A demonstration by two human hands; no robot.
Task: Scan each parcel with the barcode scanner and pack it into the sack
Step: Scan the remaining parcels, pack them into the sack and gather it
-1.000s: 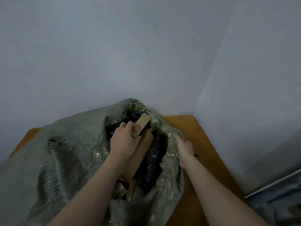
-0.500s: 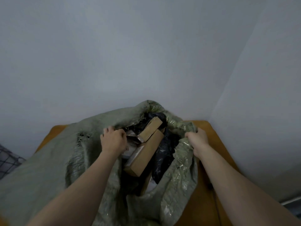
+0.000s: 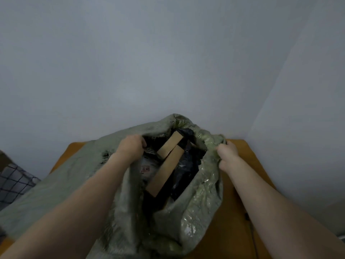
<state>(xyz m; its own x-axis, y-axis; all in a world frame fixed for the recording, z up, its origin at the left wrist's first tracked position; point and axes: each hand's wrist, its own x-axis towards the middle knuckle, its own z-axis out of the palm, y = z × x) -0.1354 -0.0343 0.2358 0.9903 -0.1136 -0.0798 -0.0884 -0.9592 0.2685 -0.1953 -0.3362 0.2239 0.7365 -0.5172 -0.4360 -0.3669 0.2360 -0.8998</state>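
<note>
A grey-green woven sack (image 3: 201,199) lies on an orange-brown table with its mouth held wide. My left hand (image 3: 130,147) grips the left rim of the mouth. My right hand (image 3: 226,156) grips the right rim. Inside lie a long brown cardboard parcel (image 3: 164,173), a shorter brown parcel (image 3: 169,145) above it, black plastic-wrapped parcels (image 3: 186,172) and a pale parcel with a red mark (image 3: 147,170). No barcode scanner shows in this view.
The table (image 3: 235,208) stands in a corner, with grey walls behind and to the right. A thin dark cable (image 3: 249,223) runs over the table at the right. A dark mesh basket (image 3: 13,186) sits at the left edge.
My left hand let go of the brown parcel and took the sack's left rim. Both hands pulled the mouth wider, and the view shifted so the sack sits further right.
</note>
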